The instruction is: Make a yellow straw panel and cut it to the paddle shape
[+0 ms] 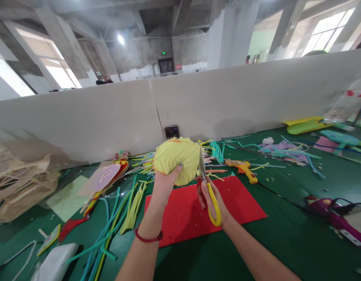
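Note:
My left hand (168, 182) grips a round, pale yellow ridged piece (180, 156) with an orange edge, its thumb lying on the front face. In my right hand (211, 197) are scissors (214, 207) with a yellow handle, their blades pointing up along the right edge of the yellow piece. A red sheet (239, 199) lies on the table beneath both hands. Behind the yellow piece, bundles of colored fuzzy stems (217, 151) spread out. The fingers of my left hand behind the piece are hidden.
A yellow-orange glue gun (244, 168) with a black cord lies to the right, a purple tool (338, 218) farther right. Loose stems (105, 234), a white box (56, 262), a decorated fan (108, 175) and brown paper (25, 187) are left. A pale partition (116, 117) stands behind.

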The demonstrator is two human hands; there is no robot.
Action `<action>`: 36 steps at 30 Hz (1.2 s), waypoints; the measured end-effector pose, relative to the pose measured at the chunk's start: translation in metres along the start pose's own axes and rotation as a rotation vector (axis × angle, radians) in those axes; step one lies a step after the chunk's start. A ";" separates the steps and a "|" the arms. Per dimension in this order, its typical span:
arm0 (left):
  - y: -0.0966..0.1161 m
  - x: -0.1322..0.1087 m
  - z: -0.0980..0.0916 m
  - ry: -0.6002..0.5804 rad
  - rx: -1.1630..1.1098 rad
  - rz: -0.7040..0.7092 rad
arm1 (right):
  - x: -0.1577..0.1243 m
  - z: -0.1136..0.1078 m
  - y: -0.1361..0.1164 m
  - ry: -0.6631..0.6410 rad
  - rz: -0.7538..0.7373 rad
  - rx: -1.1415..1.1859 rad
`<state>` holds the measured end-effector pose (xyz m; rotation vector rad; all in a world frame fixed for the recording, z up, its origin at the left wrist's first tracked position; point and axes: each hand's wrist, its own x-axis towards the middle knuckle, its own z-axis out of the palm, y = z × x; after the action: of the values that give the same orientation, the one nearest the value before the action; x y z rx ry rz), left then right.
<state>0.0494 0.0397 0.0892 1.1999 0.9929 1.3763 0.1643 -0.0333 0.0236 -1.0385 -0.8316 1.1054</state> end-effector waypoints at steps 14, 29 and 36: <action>0.004 -0.002 -0.005 -0.156 0.042 -0.059 | 0.000 -0.001 0.003 0.009 -0.006 0.013; 0.004 -0.003 -0.001 -0.124 0.056 -0.089 | -0.002 0.000 0.004 0.085 0.098 0.097; 0.005 -0.004 -0.002 -0.124 0.057 -0.068 | -0.003 -0.001 0.002 0.094 0.087 0.066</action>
<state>0.0464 0.0349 0.0935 1.2662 0.9817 1.2130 0.1634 -0.0356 0.0211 -1.0711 -0.6757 1.1412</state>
